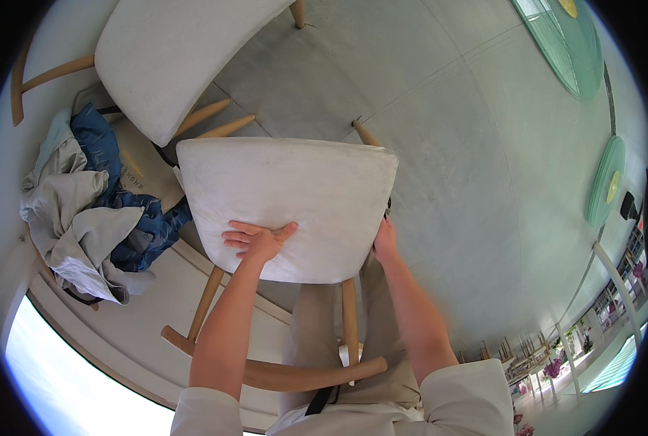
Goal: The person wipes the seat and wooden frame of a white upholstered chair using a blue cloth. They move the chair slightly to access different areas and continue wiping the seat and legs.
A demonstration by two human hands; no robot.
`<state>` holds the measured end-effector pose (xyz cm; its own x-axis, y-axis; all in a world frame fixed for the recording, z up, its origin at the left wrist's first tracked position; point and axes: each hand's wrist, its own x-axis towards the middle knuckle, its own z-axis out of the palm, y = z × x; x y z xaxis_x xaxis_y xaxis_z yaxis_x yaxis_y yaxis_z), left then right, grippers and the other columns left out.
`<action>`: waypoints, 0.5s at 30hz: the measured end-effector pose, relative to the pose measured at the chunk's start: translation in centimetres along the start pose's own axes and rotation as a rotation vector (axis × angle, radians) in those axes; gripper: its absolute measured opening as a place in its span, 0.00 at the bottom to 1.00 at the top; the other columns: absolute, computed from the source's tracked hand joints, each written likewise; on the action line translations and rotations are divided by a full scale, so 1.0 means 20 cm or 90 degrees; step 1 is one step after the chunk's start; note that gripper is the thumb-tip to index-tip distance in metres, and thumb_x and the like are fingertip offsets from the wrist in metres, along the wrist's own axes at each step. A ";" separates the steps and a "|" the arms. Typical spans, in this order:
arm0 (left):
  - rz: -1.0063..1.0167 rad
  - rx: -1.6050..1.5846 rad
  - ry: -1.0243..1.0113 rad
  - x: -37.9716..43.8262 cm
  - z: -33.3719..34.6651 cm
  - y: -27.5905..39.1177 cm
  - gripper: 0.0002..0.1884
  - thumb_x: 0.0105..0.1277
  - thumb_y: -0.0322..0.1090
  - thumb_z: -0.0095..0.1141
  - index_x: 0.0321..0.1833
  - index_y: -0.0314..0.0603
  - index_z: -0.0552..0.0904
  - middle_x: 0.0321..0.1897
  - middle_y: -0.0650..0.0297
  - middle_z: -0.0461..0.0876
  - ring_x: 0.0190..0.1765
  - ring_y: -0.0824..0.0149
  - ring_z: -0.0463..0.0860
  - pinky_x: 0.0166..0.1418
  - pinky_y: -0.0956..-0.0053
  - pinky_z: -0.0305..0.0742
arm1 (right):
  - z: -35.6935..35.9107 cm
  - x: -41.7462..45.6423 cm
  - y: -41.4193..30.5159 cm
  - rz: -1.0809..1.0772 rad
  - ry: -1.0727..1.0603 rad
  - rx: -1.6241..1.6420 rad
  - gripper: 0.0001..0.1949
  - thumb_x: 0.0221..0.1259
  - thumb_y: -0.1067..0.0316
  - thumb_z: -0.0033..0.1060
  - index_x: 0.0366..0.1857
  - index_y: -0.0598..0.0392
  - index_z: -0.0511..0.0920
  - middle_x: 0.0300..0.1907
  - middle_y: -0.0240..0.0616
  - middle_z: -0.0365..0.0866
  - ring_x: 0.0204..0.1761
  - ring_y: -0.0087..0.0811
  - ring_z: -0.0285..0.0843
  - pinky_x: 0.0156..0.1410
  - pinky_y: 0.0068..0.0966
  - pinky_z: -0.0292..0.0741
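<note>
A wooden chair with an off-white padded seat [296, 185] stands before me, its curved wooden backrest rail [313, 376] close to my body. My left hand [264, 240] lies on the near part of the seat, palm down with fingers spread. At the seat's right edge is my right hand [385, 240], its fingers partly hidden at the side; a small dark thing shows just above them. Whether those fingers grip anything cannot be told. The pale seat surface has faint creases and marks.
Another pale-seated wooden chair [176, 49] stands at upper left. Beige and blue cloths [84, 201] lie heaped at left, beside a beige bag [141, 158] bearing writing. Green round objects [605, 182] are at far right. Grey floor [444, 180] extends to the right.
</note>
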<state>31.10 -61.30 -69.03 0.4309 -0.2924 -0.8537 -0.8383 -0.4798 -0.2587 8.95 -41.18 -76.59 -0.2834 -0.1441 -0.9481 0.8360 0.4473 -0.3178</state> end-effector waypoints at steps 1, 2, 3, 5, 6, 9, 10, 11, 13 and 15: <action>0.003 -0.002 0.009 0.01 0.00 -0.01 0.98 0.33 0.85 0.76 0.75 0.29 0.07 0.77 0.26 0.04 0.82 0.29 0.09 0.82 0.26 0.25 | -0.02 -0.02 0.10 0.075 -0.049 0.024 0.24 0.83 0.56 0.51 0.70 0.63 0.76 0.60 0.42 0.86 0.57 0.29 0.84 0.61 0.28 0.79; 0.006 -0.004 0.019 0.02 0.00 -0.03 0.98 0.33 0.85 0.75 0.75 0.29 0.08 0.77 0.26 0.04 0.82 0.29 0.09 0.82 0.27 0.26 | -0.05 -0.01 0.17 0.102 -0.068 -0.054 0.24 0.82 0.55 0.53 0.70 0.63 0.76 0.60 0.42 0.87 0.57 0.30 0.84 0.60 0.29 0.79; 0.008 -0.002 0.024 0.03 0.01 -0.05 0.98 0.32 0.86 0.74 0.75 0.29 0.08 0.77 0.25 0.04 0.82 0.28 0.10 0.83 0.28 0.26 | -0.09 -0.01 0.26 0.133 -0.085 -0.132 0.25 0.80 0.54 0.54 0.69 0.62 0.76 0.60 0.42 0.87 0.57 0.31 0.85 0.60 0.30 0.80; 0.020 0.010 0.063 0.10 0.04 -0.15 0.98 0.33 0.88 0.73 0.75 0.28 0.08 0.77 0.24 0.05 0.82 0.27 0.11 0.84 0.31 0.27 | -0.14 0.03 0.42 0.149 -0.104 -0.176 0.26 0.78 0.52 0.57 0.69 0.63 0.77 0.59 0.43 0.88 0.56 0.33 0.86 0.59 0.32 0.80; 0.029 0.012 0.085 0.14 0.06 -0.16 0.98 0.33 0.88 0.72 0.75 0.28 0.08 0.77 0.23 0.05 0.82 0.27 0.12 0.84 0.32 0.27 | -0.14 0.11 0.51 0.133 -0.106 -0.144 0.27 0.77 0.52 0.58 0.69 0.64 0.77 0.58 0.43 0.89 0.54 0.35 0.86 0.59 0.33 0.81; 0.037 0.062 0.101 0.05 0.01 -0.10 0.96 0.35 0.91 0.67 0.78 0.26 0.12 0.79 0.19 0.15 0.83 0.22 0.21 0.87 0.37 0.31 | -0.25 0.42 0.93 -0.024 -0.277 -0.273 0.27 0.75 0.53 0.59 0.72 0.57 0.76 0.58 0.43 0.89 0.57 0.43 0.87 0.60 0.35 0.80; 0.051 0.058 0.107 0.08 0.01 -0.09 0.95 0.36 0.92 0.65 0.77 0.26 0.13 0.79 0.18 0.16 0.83 0.21 0.21 0.87 0.37 0.31 | -0.19 0.44 0.93 -0.047 -0.309 -0.296 0.27 0.75 0.53 0.59 0.71 0.57 0.77 0.58 0.43 0.89 0.56 0.43 0.87 0.60 0.35 0.80; 0.064 0.053 0.113 0.09 0.00 -0.10 0.95 0.36 0.93 0.64 0.77 0.25 0.13 0.79 0.17 0.16 0.83 0.21 0.22 0.87 0.38 0.31 | -0.14 0.45 0.92 -0.023 -0.310 -0.301 0.27 0.75 0.54 0.58 0.71 0.58 0.77 0.58 0.44 0.89 0.56 0.44 0.87 0.61 0.36 0.80; 0.066 0.060 0.114 0.07 0.00 -0.14 0.94 0.38 0.93 0.62 0.77 0.24 0.13 0.78 0.16 0.17 0.83 0.21 0.23 0.87 0.39 0.31 | -0.07 0.44 0.93 0.020 -0.312 -0.309 0.26 0.75 0.54 0.58 0.70 0.58 0.77 0.58 0.44 0.89 0.56 0.44 0.87 0.61 0.36 0.80; 0.073 0.075 0.108 0.06 -0.01 -0.13 0.93 0.40 0.93 0.61 0.77 0.23 0.13 0.78 0.15 0.17 0.84 0.22 0.22 0.87 0.40 0.30 | -0.06 0.42 0.95 0.041 -0.307 -0.314 0.26 0.75 0.54 0.57 0.70 0.59 0.77 0.57 0.45 0.89 0.56 0.45 0.87 0.61 0.36 0.80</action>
<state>33.81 -60.61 -69.28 0.3715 -0.4791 -0.7952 -0.9142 -0.3380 -0.2234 21.88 -32.80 -90.50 0.0960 -0.4294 -0.8980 0.4998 0.8010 -0.3296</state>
